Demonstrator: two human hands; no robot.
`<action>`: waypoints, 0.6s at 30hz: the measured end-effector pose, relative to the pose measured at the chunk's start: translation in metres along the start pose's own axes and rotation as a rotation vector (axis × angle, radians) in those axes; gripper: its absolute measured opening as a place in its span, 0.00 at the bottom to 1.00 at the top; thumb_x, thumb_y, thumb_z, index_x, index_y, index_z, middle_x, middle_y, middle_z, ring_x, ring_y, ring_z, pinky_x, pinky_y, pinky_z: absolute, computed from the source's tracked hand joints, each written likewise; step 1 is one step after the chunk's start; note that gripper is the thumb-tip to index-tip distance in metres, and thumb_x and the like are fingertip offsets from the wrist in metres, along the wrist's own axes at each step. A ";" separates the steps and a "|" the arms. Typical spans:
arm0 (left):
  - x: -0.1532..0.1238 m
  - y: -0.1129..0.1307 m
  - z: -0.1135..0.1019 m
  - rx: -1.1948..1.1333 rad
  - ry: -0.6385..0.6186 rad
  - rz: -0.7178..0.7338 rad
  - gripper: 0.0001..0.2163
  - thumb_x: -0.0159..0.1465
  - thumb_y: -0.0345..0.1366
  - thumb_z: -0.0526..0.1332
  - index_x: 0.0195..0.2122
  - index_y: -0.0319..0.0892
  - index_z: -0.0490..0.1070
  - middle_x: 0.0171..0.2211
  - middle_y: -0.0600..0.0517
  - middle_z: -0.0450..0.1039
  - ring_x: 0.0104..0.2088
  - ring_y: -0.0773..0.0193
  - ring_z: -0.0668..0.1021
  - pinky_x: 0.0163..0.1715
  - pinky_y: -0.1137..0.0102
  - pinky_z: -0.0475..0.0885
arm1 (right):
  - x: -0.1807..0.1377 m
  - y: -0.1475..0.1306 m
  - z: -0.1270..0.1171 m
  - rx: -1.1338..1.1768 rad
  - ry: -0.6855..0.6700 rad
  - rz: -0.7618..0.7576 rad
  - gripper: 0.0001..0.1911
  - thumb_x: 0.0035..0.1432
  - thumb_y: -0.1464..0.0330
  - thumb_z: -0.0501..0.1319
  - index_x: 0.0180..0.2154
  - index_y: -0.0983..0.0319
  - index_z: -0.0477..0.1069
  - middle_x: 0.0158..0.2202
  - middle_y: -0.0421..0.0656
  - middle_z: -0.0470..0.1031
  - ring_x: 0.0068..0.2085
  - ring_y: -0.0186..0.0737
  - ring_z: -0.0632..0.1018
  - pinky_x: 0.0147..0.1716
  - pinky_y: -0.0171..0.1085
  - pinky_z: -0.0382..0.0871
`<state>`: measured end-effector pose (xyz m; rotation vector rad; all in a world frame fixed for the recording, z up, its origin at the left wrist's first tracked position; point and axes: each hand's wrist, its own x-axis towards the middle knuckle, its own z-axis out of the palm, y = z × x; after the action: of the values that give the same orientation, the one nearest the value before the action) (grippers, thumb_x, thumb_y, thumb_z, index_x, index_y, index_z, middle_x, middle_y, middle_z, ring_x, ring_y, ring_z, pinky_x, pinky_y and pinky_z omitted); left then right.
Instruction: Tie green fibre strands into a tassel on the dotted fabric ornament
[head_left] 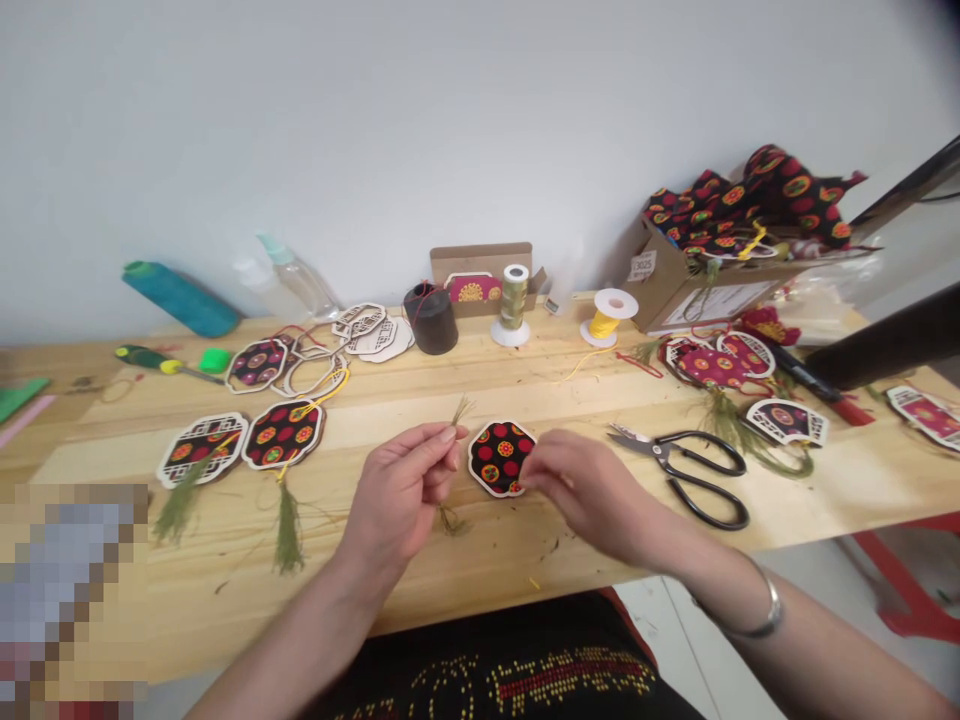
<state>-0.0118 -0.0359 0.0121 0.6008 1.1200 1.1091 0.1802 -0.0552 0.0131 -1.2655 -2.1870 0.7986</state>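
Observation:
My left hand [409, 490] is closed in a pinch on a thin bundle of olive-green threads [459, 412] that sticks up above the fingers and hangs out below them. My right hand [581, 485] rests with its fingers curled against the right edge of a small octagonal ornament [499, 455] covered in black cloth with red and yellow circles. The ornament lies flat on the wooden table [450, 560] between the two hands.
Black scissors [694, 465] lie right of my right hand. Finished ornaments with green tassels [283, 435] lie at the left, more ornaments [720, 362] at the right. At the back stand thread spools [514, 300], a yellow cord spool [609, 320], a dark cup [433, 320] and a cardboard box of patterned cloth [720, 270].

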 end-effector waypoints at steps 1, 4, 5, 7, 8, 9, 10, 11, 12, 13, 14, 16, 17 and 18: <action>0.002 0.003 0.002 0.000 -0.013 0.002 0.07 0.48 0.31 0.67 0.27 0.34 0.76 0.17 0.54 0.66 0.16 0.79 0.59 0.13 0.81 0.49 | 0.009 -0.003 -0.009 0.172 0.067 0.087 0.07 0.57 0.71 0.55 0.28 0.64 0.70 0.27 0.41 0.71 0.29 0.32 0.69 0.30 0.33 0.61; 0.012 0.012 0.013 -0.012 -0.043 0.039 0.08 0.49 0.33 0.68 0.29 0.33 0.76 0.19 0.53 0.68 0.16 0.80 0.58 0.13 0.81 0.49 | 0.039 -0.012 -0.029 0.593 0.228 0.226 0.08 0.53 0.66 0.60 0.25 0.64 0.69 0.22 0.37 0.69 0.25 0.29 0.66 0.26 0.32 0.60; 0.015 0.014 0.017 -0.021 -0.049 0.061 0.08 0.49 0.32 0.67 0.29 0.33 0.76 0.20 0.52 0.69 0.15 0.80 0.58 0.13 0.81 0.50 | 0.048 -0.014 -0.031 0.691 0.263 0.229 0.08 0.51 0.66 0.61 0.25 0.64 0.69 0.22 0.37 0.68 0.24 0.28 0.65 0.26 0.32 0.60; 0.023 0.016 0.024 -0.045 -0.050 0.085 0.07 0.49 0.32 0.67 0.28 0.33 0.75 0.22 0.49 0.72 0.15 0.81 0.56 0.13 0.81 0.49 | 0.063 -0.014 -0.029 0.816 0.310 0.202 0.08 0.49 0.66 0.62 0.24 0.63 0.69 0.22 0.36 0.68 0.24 0.28 0.66 0.27 0.32 0.61; 0.026 0.016 0.027 -0.059 -0.052 0.097 0.07 0.50 0.32 0.67 0.29 0.33 0.75 0.24 0.48 0.74 0.15 0.81 0.56 0.13 0.81 0.49 | 0.068 -0.012 -0.024 0.843 0.325 0.192 0.07 0.49 0.66 0.63 0.24 0.63 0.69 0.22 0.36 0.69 0.25 0.28 0.66 0.28 0.32 0.62; 0.029 0.015 0.029 -0.073 -0.053 0.108 0.07 0.51 0.32 0.67 0.29 0.33 0.75 0.25 0.46 0.75 0.15 0.82 0.55 0.13 0.81 0.49 | 0.072 -0.009 -0.018 0.855 0.341 0.193 0.07 0.48 0.66 0.63 0.24 0.63 0.70 0.22 0.37 0.70 0.25 0.29 0.67 0.29 0.33 0.62; 0.032 0.013 0.031 -0.084 -0.054 0.115 0.07 0.51 0.32 0.66 0.29 0.33 0.75 0.27 0.46 0.75 0.15 0.82 0.54 0.13 0.81 0.49 | 0.075 -0.005 -0.011 0.858 0.358 0.205 0.07 0.48 0.66 0.63 0.24 0.63 0.71 0.23 0.37 0.71 0.26 0.30 0.68 0.30 0.33 0.63; 0.035 0.010 0.032 -0.099 -0.038 0.130 0.07 0.51 0.31 0.66 0.29 0.33 0.75 0.27 0.46 0.76 0.15 0.82 0.54 0.13 0.81 0.50 | 0.077 -0.001 -0.005 0.855 0.379 0.225 0.07 0.48 0.66 0.63 0.24 0.63 0.71 0.23 0.38 0.72 0.26 0.30 0.69 0.31 0.34 0.63; 0.037 0.007 0.032 -0.110 -0.023 0.138 0.06 0.51 0.31 0.67 0.28 0.33 0.75 0.27 0.46 0.75 0.15 0.82 0.54 0.13 0.81 0.50 | 0.077 0.003 0.002 0.845 0.396 0.250 0.07 0.48 0.65 0.63 0.25 0.63 0.72 0.24 0.39 0.72 0.27 0.31 0.69 0.31 0.34 0.63; 0.038 0.005 0.031 -0.124 -0.011 0.140 0.06 0.50 0.31 0.67 0.28 0.33 0.75 0.27 0.46 0.75 0.15 0.82 0.54 0.13 0.81 0.50 | 0.077 0.006 0.007 0.834 0.408 0.276 0.08 0.48 0.65 0.63 0.25 0.64 0.72 0.24 0.39 0.73 0.26 0.31 0.70 0.31 0.35 0.64; 0.039 0.002 0.031 -0.138 -0.006 0.138 0.06 0.50 0.31 0.67 0.28 0.33 0.75 0.27 0.46 0.76 0.15 0.82 0.55 0.13 0.81 0.50 | 0.076 0.008 0.011 0.826 0.410 0.297 0.08 0.48 0.65 0.63 0.25 0.64 0.72 0.24 0.39 0.73 0.26 0.32 0.70 0.30 0.35 0.64; 0.040 -0.002 0.029 -0.167 -0.009 0.123 0.06 0.49 0.31 0.67 0.27 0.34 0.75 0.28 0.46 0.76 0.15 0.82 0.55 0.13 0.82 0.50 | 0.075 0.010 0.015 0.818 0.390 0.319 0.08 0.48 0.65 0.63 0.25 0.64 0.72 0.25 0.40 0.75 0.27 0.32 0.71 0.30 0.35 0.65; 0.040 -0.004 0.028 -0.182 -0.015 0.114 0.06 0.49 0.30 0.67 0.27 0.34 0.74 0.27 0.47 0.76 0.15 0.82 0.55 0.13 0.82 0.50 | 0.074 0.009 0.015 0.817 0.380 0.319 0.08 0.48 0.65 0.63 0.25 0.64 0.73 0.26 0.41 0.76 0.27 0.33 0.72 0.31 0.35 0.65; 0.040 -0.005 0.027 -0.194 -0.024 0.103 0.05 0.49 0.30 0.67 0.27 0.35 0.74 0.27 0.48 0.76 0.15 0.82 0.55 0.13 0.82 0.50 | 0.073 0.008 0.015 0.823 0.372 0.311 0.07 0.49 0.65 0.63 0.25 0.64 0.73 0.27 0.42 0.77 0.28 0.34 0.74 0.32 0.36 0.66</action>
<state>0.0158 0.0025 0.0014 0.5218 0.9561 1.2802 0.1421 0.0093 0.0051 -1.1789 -1.1669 1.2827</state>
